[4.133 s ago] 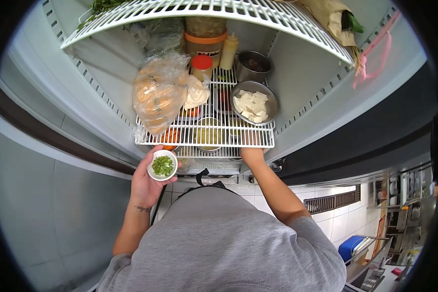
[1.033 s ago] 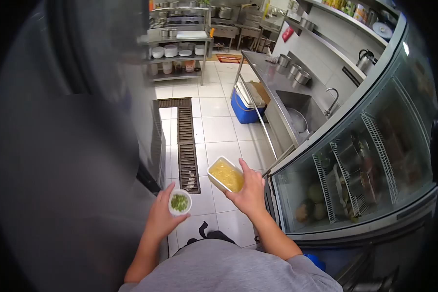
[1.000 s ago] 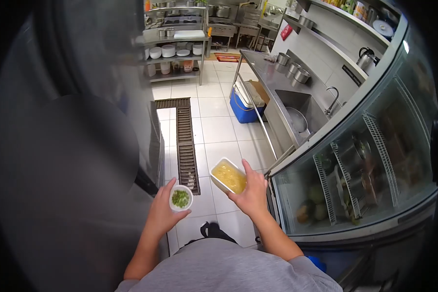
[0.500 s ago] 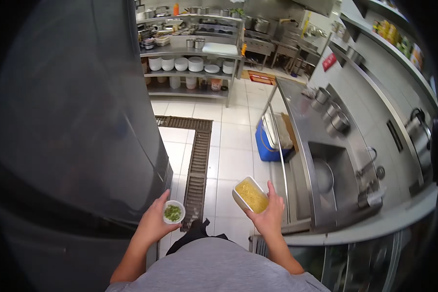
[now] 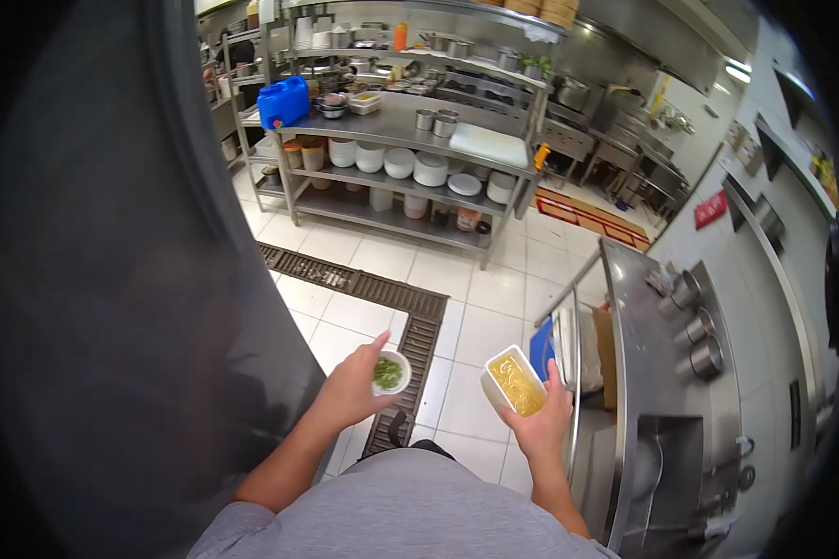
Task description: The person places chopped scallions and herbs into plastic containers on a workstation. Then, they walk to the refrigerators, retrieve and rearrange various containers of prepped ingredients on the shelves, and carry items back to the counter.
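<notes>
My left hand is closed around a small round white cup, its thumb and fingers on the rim. Chopped green herbs lie inside the cup. On the other side, my right hand grips a rectangular white container by its near right end. A pale yellow food fills it; whether it is noodles or shreds I cannot tell. Both vessels are held open-side up at waist height over the floor, apart from each other.
Ahead stands a steel shelf unit with white bowls, a blue jug and a white cutting board. A dark cabinet rises close on the left. Along the right run a steel counter and sink. Drain grating crosses the tiled floor.
I have moved forward and the view has turned left, bringing the shelf unit closer and the blue jug into sight. Both hands still hold the same vessels.
</notes>
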Available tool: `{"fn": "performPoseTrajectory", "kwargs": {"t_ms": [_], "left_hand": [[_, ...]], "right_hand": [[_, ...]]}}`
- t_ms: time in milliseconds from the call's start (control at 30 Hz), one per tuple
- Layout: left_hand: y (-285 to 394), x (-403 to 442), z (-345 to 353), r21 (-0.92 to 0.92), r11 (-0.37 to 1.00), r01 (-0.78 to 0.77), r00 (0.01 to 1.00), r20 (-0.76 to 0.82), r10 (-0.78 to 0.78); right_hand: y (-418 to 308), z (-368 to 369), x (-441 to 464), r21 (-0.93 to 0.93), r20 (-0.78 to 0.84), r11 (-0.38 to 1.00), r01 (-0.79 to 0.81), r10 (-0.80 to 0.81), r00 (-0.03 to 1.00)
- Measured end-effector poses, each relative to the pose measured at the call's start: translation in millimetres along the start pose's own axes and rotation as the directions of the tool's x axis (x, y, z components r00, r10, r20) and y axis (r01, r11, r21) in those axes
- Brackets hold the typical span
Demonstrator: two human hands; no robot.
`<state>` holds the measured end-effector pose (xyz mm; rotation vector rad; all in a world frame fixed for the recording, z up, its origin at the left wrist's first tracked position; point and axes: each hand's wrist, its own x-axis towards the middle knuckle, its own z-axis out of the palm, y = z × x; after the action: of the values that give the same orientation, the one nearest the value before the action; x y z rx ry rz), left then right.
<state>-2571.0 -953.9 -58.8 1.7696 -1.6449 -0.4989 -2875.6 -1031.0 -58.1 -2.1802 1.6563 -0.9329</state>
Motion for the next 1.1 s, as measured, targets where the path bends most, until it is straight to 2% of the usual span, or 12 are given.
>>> {"fn": "performPoseTrajectory", "kwargs": {"t_ms": [200,267,433,533,600,667,767,800,867,900,1000,1100], "left_hand": [[-60,135,2,-0.004,0.996,0.090,0.996,-0.016,-0.090],[-74,164,-11,-0.008,0.983,0.185,0.981,-0.061,-0.186],[-109,207,-50,-0.052,0.912,0.408,0.897,-0.165,-0.410],[-133,225,-64,-0.058,0.821,0.568,0.775,-0.298,-0.557],[-156,239,-73,-0.134,0.745,0.653,0.653,-0.398,-0.644],[-187,253,-83,-0.209,0.688,0.695,0.569,-0.424,-0.704],[-235,271,-102,-0.329,0.549,0.768,0.372,-0.469,-0.801],[-252,275,-115,-0.343,0.543,0.767,0.358,-0.473,-0.805],[-290,292,-144,-0.422,0.525,0.739,0.248,-0.554,-0.795],[-305,302,-159,-0.438,0.515,0.737,0.236,-0.547,-0.803],[-354,327,-231,-0.395,0.552,0.734,0.223,-0.627,-0.746],[-406,356,-298,-0.317,0.586,0.746,0.270,-0.660,-0.701]], "right_hand": [[-1,101,171,0.057,0.045,0.985,0.166,-0.168,0.985],[-5,139,232,0.073,0.058,0.949,0.305,-0.310,0.949],[-66,226,368,0.192,0.185,0.844,0.501,-0.532,0.826],[-117,289,431,0.340,0.196,0.724,0.600,-0.679,0.707],[-156,330,464,0.384,0.214,0.664,0.641,-0.740,0.638],[-198,372,490,0.494,0.278,0.637,0.592,-0.761,0.587],[-260,431,518,0.559,0.294,0.586,0.587,-0.802,0.520],[-281,448,526,0.578,0.292,0.568,0.586,-0.815,0.501],[-323,487,549,0.572,0.311,0.537,0.620,-0.842,0.441],[-344,504,559,0.580,0.313,0.535,0.615,-0.843,0.438],[-408,555,589,0.592,0.307,0.519,0.616,-0.852,0.423],[-463,609,618,0.563,0.325,0.549,0.618,-0.834,0.445]]}}
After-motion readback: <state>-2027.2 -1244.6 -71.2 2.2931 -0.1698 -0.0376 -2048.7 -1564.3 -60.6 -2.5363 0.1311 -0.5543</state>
